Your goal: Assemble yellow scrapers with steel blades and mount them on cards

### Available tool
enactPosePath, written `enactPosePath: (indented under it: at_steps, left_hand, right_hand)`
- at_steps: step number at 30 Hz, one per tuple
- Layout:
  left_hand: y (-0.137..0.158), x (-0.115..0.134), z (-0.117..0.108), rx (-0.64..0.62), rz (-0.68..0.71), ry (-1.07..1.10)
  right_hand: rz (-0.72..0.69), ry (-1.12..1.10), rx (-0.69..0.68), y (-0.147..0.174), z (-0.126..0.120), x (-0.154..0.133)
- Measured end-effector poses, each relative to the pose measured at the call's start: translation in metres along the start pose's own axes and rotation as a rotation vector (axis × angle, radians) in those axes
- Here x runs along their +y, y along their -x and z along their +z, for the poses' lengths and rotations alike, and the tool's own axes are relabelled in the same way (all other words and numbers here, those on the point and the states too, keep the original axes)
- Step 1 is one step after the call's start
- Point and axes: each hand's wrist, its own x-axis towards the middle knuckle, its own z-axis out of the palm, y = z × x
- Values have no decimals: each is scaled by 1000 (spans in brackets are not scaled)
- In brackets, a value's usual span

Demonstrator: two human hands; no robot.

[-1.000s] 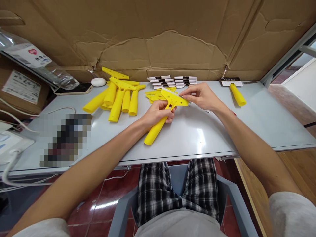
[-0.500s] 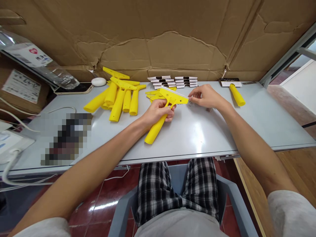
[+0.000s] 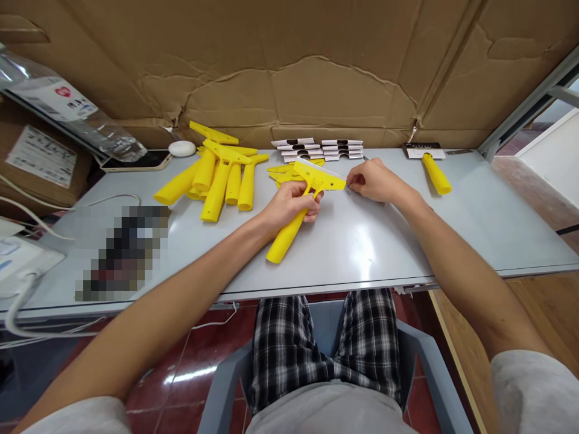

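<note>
A: Set the clock face on the yellow scraper, person at 6 o'clock. State the grip condition.

B: The left-hand grip is clamped around the scraper's neck, with the handle angled toward 7 o'clock, above the table. The right-hand grip, at 2 o'clock, has its fingertips drawn together, low and near the head. Whether they pinch anything cannot be told.

A: Identify the primary hazard.

B: Loss of small parts. Tiny metal bits lie just beside the right fingertips, too small to identify. A brushing finger or a swing of the scraper could scatter them; the table looks smooth, so they might slide off at 6 o'clock.

A: Secondary hazard?

B: Cutting or slipping. A pale strip runs along the head's far edge. If it is a blade, a careless reach from 2 o'clock could cause injury. If unfastened, tilting the head could release it; its fastening cannot be confirmed.

A: Clearance?

B: Limited at 11 o'clock. The flat yellow pieces sit close behind the head, so a forward push could disturb them. The pile of yellow handles, toward 10 o'clock, stands well apart; risk appears low.
</note>
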Motion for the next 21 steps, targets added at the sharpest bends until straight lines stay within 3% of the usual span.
enactPosePath:
  at_steps: [7, 21]
  left_hand:
    - [1, 0, 1, 12, -9, -29]
    - [-1, 2, 0, 24, 63, -150]
  right_hand:
    - [-60, -12, 72, -5, 7, 11]
    - [-59, -13, 24, -6, 9, 12]
